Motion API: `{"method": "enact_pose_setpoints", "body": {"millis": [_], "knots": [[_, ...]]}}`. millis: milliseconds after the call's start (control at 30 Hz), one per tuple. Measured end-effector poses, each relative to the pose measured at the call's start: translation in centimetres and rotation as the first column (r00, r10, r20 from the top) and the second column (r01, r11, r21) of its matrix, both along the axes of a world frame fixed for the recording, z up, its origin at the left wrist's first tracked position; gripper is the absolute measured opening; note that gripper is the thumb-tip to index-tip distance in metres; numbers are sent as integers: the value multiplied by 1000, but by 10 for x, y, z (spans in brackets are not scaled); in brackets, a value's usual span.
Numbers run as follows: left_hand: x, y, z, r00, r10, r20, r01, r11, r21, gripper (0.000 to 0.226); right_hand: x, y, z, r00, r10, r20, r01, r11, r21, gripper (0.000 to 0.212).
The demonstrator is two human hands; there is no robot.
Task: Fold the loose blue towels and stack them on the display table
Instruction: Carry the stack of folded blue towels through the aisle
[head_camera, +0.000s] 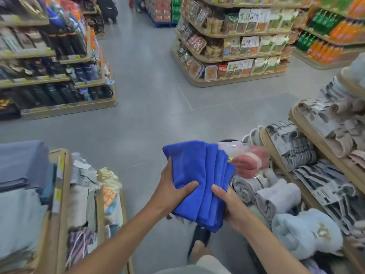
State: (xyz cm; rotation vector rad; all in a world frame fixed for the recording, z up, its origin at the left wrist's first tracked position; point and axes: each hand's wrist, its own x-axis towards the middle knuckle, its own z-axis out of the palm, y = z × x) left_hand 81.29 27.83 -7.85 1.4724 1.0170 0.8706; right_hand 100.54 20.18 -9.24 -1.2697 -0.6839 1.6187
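The left hand [173, 186] and right hand [230, 204] each have a closed grip, thumb on top, on the folded blue towels [194, 169], held above the grey floor [150, 115] beside rolled grey towels [276, 196], with snack shelves [237, 56] beyond.

Pretty packed here: rolled grey towels [272, 196], a pink roll [249, 162] and pale blue fluffy pieces [304, 232] are piled on the display table [316, 138] at right. Folded fabrics [83, 198] are stacked on a wooden rack [59, 194] at left. Stocked shelf units [233, 80] are stood on the grey floor [150, 107] beyond.
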Motion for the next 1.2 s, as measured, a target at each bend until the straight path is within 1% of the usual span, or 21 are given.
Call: {"method": "enact_pose_setpoints", "body": {"millis": [33, 100, 167, 233, 400, 433, 500, 567, 633, 733, 833, 900, 967, 1067, 1200], "knots": [[6, 21, -1, 1000, 8, -13, -8, 1000, -2, 71, 7, 24, -3, 1000, 22, -9, -22, 1000, -6, 72], [18, 65, -5, 999, 46, -27, -46, 999, 10, 73, 23, 74, -8, 998, 65, -8, -65, 998, -8, 71], [28, 107, -6, 994, 102, -38, -101, 995, 24, 74, 37, 127, -10, 994, 108, 11, -108, 994, 2, 75], [37, 150, -3, 986, 160, -39, -159, 987, 11, 74, 49, 182, -5, 983, 184, 20, -184, 983, 7, 83], [40, 248, 7, 947, 315, -55, -316, 949, -11, 79, 55, 316, 12, 929, 366, 53, -368, 930, 21, 87], [36, 267, 8, 935, 352, -49, -354, 935, -27, 80, 51, 341, 14, 911, 409, 52, -410, 912, 15, 85], [23, 300, 9, 900, 432, -53, -434, 900, -27, 83, 39, 390, 19, 866, 498, 53, -499, 867, 5, 70], [8, 334, 8, 863, 502, -45, -504, 863, -29, 84, 22, 437, 21, 817, 573, 68, -575, 818, 14, 59], [-10, 365, 3, 830, 558, -22, -558, 828, -49, 83, 2, 485, 21, 763, 642, 70, -644, 765, 9, 63], [-44, 414, -6, 769, 638, -33, -639, 767, -61, 91, -36, 555, 16, 707, 704, 65, -706, 708, 18, 72], [-86, 469, -8, 730, 683, -40, -684, 727, -66, 95, -81, 625, 16, 656, 752, 64, -754, 656, 29, 72], [-116, 506, -5, 716, 697, -44, -698, 711, -86, 103, -113, 667, 21, 623, 780, 58, -782, 623, 27, 71], [-146, 542, 0, 700, 712, -55, -714, 697, -71, 107, -145, 709, 27, 602, 796, 60, -799, 600, 44, 70], [-191, 595, 7, 672, 738, -60, -740, 669, -66, 106, -192, 768, 35, 565, 822, 74, -825, 562, 54, 79], [-249, 654, 11, 610, 790, -63, -792, 609, -37, 111, -258, 838, 37, 524, 850, 53, -850, 519, 89, 80]]}}
